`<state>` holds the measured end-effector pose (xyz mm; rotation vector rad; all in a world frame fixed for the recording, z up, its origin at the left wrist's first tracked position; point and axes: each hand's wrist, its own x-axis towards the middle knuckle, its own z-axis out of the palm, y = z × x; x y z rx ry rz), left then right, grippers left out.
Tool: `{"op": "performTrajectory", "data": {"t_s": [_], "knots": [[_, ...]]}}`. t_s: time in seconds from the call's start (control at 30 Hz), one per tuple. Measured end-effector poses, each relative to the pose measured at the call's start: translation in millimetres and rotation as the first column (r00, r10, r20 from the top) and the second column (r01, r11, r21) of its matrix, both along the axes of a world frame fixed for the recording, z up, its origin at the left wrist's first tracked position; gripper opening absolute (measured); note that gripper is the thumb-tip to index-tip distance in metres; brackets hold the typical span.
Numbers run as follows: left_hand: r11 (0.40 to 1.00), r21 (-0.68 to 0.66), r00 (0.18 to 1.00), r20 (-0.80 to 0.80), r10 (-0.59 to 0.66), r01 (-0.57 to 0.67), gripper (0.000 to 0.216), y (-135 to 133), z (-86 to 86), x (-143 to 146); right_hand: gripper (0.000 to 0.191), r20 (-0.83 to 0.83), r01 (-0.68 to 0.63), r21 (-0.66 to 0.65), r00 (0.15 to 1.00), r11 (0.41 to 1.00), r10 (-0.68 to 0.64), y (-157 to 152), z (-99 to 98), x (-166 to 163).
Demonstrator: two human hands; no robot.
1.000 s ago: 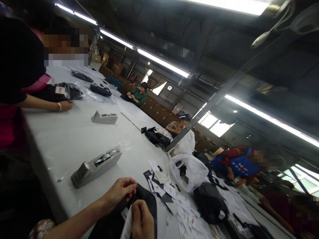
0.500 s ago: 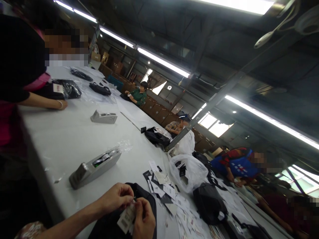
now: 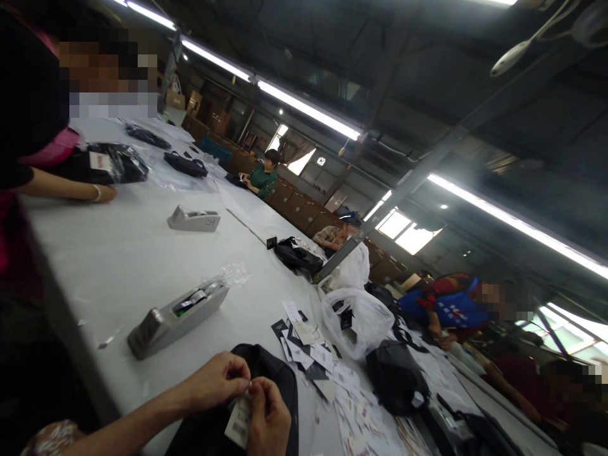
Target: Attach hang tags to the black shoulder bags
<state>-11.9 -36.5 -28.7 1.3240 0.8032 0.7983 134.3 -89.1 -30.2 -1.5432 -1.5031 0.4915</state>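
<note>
My left hand [image 3: 223,383] is pinched narrow, thumb against forefinger, its tips meeting those of my right hand [image 3: 268,415]; whatever is between them is too small to tell. My right hand is curled closed on a white tag [image 3: 237,423], which hangs just below my fingertips, partly hidden by my own fingers. Under both hands lies a black bag [image 3: 284,383].

A second ago my hands were further apart, and the tag was a narrow pale strip; now its barcode side shows.

Ahead and left of my left hand stands a tape dispenser [image 3: 178,320], with a second dispenser [image 3: 194,220] beyond it. Just right of my right hand, loose tags [image 3: 304,345] are spread over the table [image 3: 114,253]. Past them sit a white plastic bag [image 3: 356,326] and another black bag [image 3: 396,377]. Far off to my left is a co-worker's hand [image 3: 107,193].
</note>
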Motion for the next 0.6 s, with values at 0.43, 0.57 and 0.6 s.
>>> {"op": "performTrajectory", "data": {"t_s": [0.43, 0.57, 0.6], "knots": [[0.978, 0.186, 0.975, -0.213, -0.054, 0.095, 0.017, 1.4, 0.2, -4.2, 0.018, -0.020, 0.014, -0.046, 1.000, 0.999, -0.015, -9.1, 7.4, -3.0], [0.969, 0.222, 0.966, -0.254, -0.047, 0.105, 0.022, -5.0, -8.5, -1.5, 0.018, 0.099, 0.076, 0.021, 0.992, 0.997, -0.077, -12.1, -1.6, -5.6], [0.968, 0.227, 0.966, -0.256, -0.044, 0.104, 0.024, -5.5, -12.2, 0.0, 0.018, 0.101, 0.093, 0.026, 0.990, 0.995, -0.095, -12.4, -6.3, -6.2]]}}
